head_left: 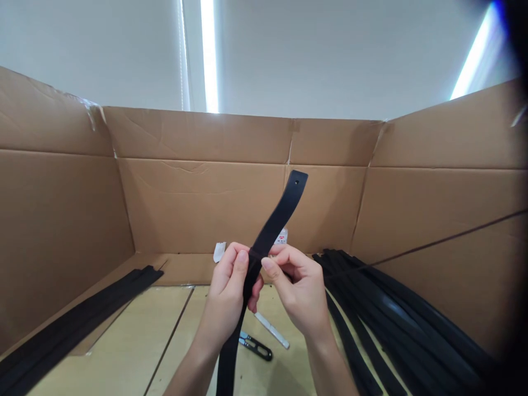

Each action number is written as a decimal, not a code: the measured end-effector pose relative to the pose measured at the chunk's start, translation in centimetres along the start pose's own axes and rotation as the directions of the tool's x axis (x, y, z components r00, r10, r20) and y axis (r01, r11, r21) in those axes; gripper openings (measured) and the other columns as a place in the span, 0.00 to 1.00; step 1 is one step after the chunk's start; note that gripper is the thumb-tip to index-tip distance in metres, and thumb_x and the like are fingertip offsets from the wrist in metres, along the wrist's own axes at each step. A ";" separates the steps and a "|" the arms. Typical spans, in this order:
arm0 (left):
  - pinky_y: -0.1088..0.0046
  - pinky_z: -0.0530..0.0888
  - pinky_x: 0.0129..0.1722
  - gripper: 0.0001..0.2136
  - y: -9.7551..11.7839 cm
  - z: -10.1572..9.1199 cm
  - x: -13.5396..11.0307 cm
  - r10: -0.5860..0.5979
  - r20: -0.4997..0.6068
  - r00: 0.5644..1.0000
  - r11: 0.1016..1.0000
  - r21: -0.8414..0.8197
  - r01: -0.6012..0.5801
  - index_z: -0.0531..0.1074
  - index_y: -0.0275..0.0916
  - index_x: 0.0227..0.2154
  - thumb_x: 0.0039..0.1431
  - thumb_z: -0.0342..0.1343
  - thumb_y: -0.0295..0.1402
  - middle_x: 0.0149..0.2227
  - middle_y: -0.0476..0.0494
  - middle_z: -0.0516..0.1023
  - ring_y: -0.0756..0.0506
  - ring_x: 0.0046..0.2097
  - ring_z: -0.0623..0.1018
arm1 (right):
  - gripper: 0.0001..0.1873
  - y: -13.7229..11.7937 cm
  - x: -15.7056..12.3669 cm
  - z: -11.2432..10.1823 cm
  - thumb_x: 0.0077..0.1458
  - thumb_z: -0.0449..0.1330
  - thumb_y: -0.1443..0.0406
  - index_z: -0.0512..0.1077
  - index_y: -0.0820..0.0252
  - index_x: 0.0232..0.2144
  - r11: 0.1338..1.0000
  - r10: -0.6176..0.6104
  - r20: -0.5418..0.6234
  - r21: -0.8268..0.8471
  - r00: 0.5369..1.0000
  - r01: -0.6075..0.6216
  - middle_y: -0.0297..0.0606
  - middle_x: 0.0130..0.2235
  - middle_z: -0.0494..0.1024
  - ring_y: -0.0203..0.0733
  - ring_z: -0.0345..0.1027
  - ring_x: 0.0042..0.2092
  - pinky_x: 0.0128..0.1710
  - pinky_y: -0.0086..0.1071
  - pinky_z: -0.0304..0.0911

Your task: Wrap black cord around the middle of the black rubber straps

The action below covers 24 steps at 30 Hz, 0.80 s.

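A long black strap [277, 223] with a small hole near its rounded-corner tip rises at a slant in front of me. My left hand [229, 289] is closed around it, the thumb pressing on its face below a faint cross line. At the strap's right edge, the thumb and fingers of my right hand [299, 286] are pinched together. A thin dark cord [437, 242] runs from the right edge of the view to my right hand, which appears to grip it; its end is hidden by the fingers.
Cardboard walls [206, 192] enclose the table [160, 324] on three sides. Black strips [396, 324] lie fanned at right, and more strips [82, 319] at left. Below my hands lie black-handled thread snips [258, 347] and a white stick-like tool [272, 330]. A white scrap [219, 252] sits behind.
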<state>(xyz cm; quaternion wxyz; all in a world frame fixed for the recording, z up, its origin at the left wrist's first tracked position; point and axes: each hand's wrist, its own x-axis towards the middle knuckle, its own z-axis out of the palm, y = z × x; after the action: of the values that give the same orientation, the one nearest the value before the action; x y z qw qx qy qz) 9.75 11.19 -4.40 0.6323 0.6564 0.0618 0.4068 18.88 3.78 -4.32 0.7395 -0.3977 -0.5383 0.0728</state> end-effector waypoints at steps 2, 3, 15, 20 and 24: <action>0.82 0.62 0.15 0.16 0.2 -0.2 -0.1 -0.031 0.030 0.999 0.999 -0.035 0.032 0.57 0.37 0.32 0.63 0.44 0.47 0.17 0.54 0.61 0.55 0.16 0.61 | 0.14 -0.2 0.0 -0.2 0.58 0.60 0.66 0.64 0.65 0.23 0.999 -0.027 -0.018 -0.046 0.999 0.026 0.38 0.38 0.74 0.33 0.72 0.30 0.30 0.23 0.69; 0.82 0.61 0.14 0.16 0.3 -0.3 -0.2 -0.055 0.046 0.997 0.997 -0.058 0.057 0.57 0.37 0.32 0.63 0.45 0.47 0.17 0.54 0.61 0.55 0.16 0.60 | 0.14 -0.3 0.1 -0.2 0.58 0.60 0.66 0.64 0.65 0.23 0.998 -0.029 -0.017 -0.061 0.999 0.028 0.38 0.38 0.75 0.32 0.72 0.30 0.31 0.22 0.68; 0.85 0.57 0.08 0.18 1.0 -1.5 -0.4 -0.319 0.428 0.845 0.821 -0.320 0.472 0.57 0.43 0.47 0.62 0.45 0.48 0.14 0.58 0.59 0.57 0.11 0.51 | 0.18 0.1 0.5 -0.9 0.57 0.61 0.62 0.59 0.65 0.22 0.999 -0.019 0.121 -0.026 0.993 0.022 0.43 0.46 0.72 0.31 0.66 0.31 0.26 0.24 0.58; 0.81 0.58 0.07 0.24 -0.1 -0.8 0.2 -0.303 0.543 0.784 0.766 -0.351 0.539 0.56 0.40 0.53 0.62 0.42 0.51 0.13 0.56 0.60 0.55 0.09 0.52 | 0.17 0.1 0.5 -0.9 0.59 0.59 0.63 0.59 0.64 0.24 0.999 0.010 0.150 0.050 0.989 -0.018 0.44 0.43 0.73 0.32 0.68 0.32 0.28 0.23 0.62; 0.80 0.61 0.10 0.21 -0.6 0.2 0.3 -0.265 0.328 0.907 0.879 -0.305 0.367 0.60 0.36 0.49 0.62 0.44 0.48 0.16 0.53 0.63 0.53 0.12 0.59 | 0.17 0.2 0.3 -0.7 0.57 0.61 0.62 0.60 0.65 0.24 0.998 0.048 0.086 0.042 0.995 -0.052 0.42 0.41 0.70 0.30 0.68 0.28 0.24 0.23 0.62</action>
<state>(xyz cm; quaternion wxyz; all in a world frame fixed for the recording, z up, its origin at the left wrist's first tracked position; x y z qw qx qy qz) 10.37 11.32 -4.79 0.8022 0.5605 0.0051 0.2057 19.62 3.73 -4.25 0.7224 -0.3912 -0.5575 0.1200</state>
